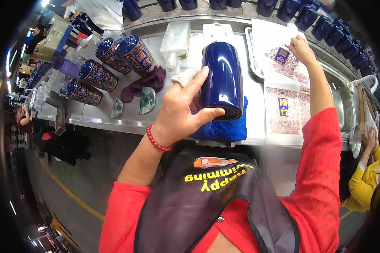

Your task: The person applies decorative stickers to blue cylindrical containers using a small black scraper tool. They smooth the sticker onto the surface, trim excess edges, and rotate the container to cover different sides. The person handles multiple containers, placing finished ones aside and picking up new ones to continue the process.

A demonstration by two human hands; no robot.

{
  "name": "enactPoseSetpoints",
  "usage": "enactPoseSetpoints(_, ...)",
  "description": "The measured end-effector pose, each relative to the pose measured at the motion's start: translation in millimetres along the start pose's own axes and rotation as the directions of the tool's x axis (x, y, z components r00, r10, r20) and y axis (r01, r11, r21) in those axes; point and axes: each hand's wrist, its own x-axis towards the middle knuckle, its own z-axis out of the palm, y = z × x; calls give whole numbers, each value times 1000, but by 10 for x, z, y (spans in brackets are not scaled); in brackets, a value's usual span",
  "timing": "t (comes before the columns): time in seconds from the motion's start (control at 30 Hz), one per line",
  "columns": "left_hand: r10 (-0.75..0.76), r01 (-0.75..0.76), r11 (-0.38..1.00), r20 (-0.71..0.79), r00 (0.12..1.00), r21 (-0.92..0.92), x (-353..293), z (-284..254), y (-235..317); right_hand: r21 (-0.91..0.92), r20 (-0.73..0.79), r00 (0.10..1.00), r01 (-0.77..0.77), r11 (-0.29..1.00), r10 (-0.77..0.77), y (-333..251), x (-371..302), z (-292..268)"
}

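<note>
in the head view, the dark blue vessel (pixel 221 78) lay over a folded blue cloth (pixel 236 128) at the near edge of the metal table (pixel 133 114), its brown-rimmed end toward the wearer. the left hand (pixel 181 107) gripped it from the side, thumb by that rim and fingers along the wall, with a pale cloth wad (pixel 184 78) by the knuckles. the right hand (pixel 303 49) was curled at the edge of the upper patterned sheet (pixel 278 67); the fingertips were small and partly hidden, so whether they pinched it could not be told. a lower patterned sheet (pixel 283 111) lay nearer the wearer, and a tray (pixel 253 63) showed its rim just left of the upper one.

the likeliest trouble, as i judged it, was the glossy round wall turning or sliding under the left hand, since one hand alone held it, and then rolling off the cloth. the sheets looked thin, so a quick tug from one corner could crease or tear them. to the left, a patterned vessel (pixel 137 55) stood beside a crumpled purple cloth (pixel 150 84); a careless pull on that cloth could jostle it.
</note>
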Motion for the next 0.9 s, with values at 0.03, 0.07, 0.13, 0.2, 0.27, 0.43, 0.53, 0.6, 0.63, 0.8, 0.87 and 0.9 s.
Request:
enactPoseSetpoints(0.03,4,-4,1000,6,1000,9,-6,5,5,-5,-4,1000,7,1000,-7,-67,-41,-112)
enactPoseSetpoints(0.07,61,-63,991,18,998,118,-14,19,5,-43,-6,1000,11,999,-11,-143,-75,-225)
enactPoseSetpoints(0.13,165,-174,952,59,985,252,-58,79,10,-97,-55,997,52,994,-58,-305,-159,-462)
enactPoseSetpoints(0.2,207,-225,909,88,974,350,-106,181,-2,-119,-93,988,113,987,-124,-481,-242,-717)
enactPoseSetpoints(0.27,265,-281,865,97,959,416,-141,253,-50,-144,-132,970,185,972,-204,-663,-338,-978)
enactPoseSetpoints(0.43,281,-284,873,69,957,396,-205,345,-167,-80,-231,922,300,951,-310,-1077,-593,-1576)
enactPoseSetpoints(0.53,273,-292,858,107,956,423,-203,337,-179,-45,-246,893,378,925,-377,-1267,-717,-1883)
enactPoseSetpoints(0.6,263,-299,856,142,954,421,-175,278,-151,-31,-234,865,449,893,-443,-1379,-786,-2054)
enactPoseSetpoints(0.63,266,-306,861,154,952,406,-145,227,-127,-18,-234,853,476,879,-467,-1437,-824,-2123)
enactPoseSetpoints(0.8,280,-272,944,-12,960,187,224,-41,171,-24,-265,790,568,823,-553,-1764,-1034,-2326)
enactPoseSetpoints(0.87,331,-319,935,-55,942,156,467,-92,360,0,-300,732,642,767,-612,-1889,-1114,-2396)
enactPoseSetpoints(0.9,372,-363,922,-54,927,135,590,-97,452,10,-313,707,670,743,-634,-1947,-1153,-2435)
